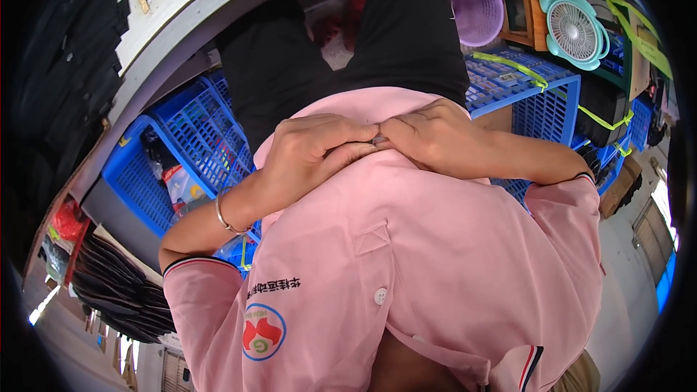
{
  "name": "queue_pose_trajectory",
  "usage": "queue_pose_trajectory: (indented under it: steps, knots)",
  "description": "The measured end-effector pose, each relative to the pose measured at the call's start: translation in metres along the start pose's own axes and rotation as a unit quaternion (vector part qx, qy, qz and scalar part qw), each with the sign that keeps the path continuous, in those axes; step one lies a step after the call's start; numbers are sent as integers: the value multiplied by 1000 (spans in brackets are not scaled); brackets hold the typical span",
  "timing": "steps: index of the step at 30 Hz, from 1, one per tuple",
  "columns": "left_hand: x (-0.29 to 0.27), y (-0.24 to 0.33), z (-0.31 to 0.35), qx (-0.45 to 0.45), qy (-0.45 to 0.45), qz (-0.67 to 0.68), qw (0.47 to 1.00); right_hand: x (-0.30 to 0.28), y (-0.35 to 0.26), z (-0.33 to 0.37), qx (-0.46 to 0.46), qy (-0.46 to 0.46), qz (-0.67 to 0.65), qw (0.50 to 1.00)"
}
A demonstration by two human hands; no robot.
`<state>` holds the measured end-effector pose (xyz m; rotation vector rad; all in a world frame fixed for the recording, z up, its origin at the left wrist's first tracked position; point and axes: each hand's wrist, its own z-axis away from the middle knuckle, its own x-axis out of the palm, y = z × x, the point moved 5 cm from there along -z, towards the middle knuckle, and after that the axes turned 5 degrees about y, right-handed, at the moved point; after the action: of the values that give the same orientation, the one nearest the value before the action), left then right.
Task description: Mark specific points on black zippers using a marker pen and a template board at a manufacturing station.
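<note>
Both hands meet in front of my belly, over my pink polo shirt (pixel 450 225). My left hand (pixel 308 149), with a bangle (pixel 226 212) on its wrist, is closed, thumb and forefinger pinched together. My right hand (pixel 435 138) is closed too, its fingertips touching those of the left. A tiny greyish thing (pixel 377 139) shows between the fingertips; it is too small to name, and the fingers cover most of it. Below the hands are my black trousers (pixel 414 43).
Blue plastic crates (pixel 210 134) stand at my left, with bagged things inside. More blue crates (pixel 544 109) are at my right, near a purple basket (pixel 475 9) and a turquoise fan (pixel 573 29). A pale table edge (pixel 189 18) runs along the far left, with dark cloth (pixel 58 80) on it.
</note>
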<state>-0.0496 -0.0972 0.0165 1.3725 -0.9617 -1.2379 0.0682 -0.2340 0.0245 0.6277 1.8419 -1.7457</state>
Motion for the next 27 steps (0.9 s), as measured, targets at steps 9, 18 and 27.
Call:
queue_pose_trajectory:
  steps: [9, 18, 27]
  knots:
    - [-2, 8, 2, -78, 41, 77, 993, -11, 1, 3, 49, 8, -12, 999]
    - [1, 0, 7, -60, 20, 52, 997, 1, 2, 5, 18, 14, -48, 999]
    - [-3, -9, -2, -28, 22, 45, 998, 1, 7, -2, 18, -5, -16, 1000]
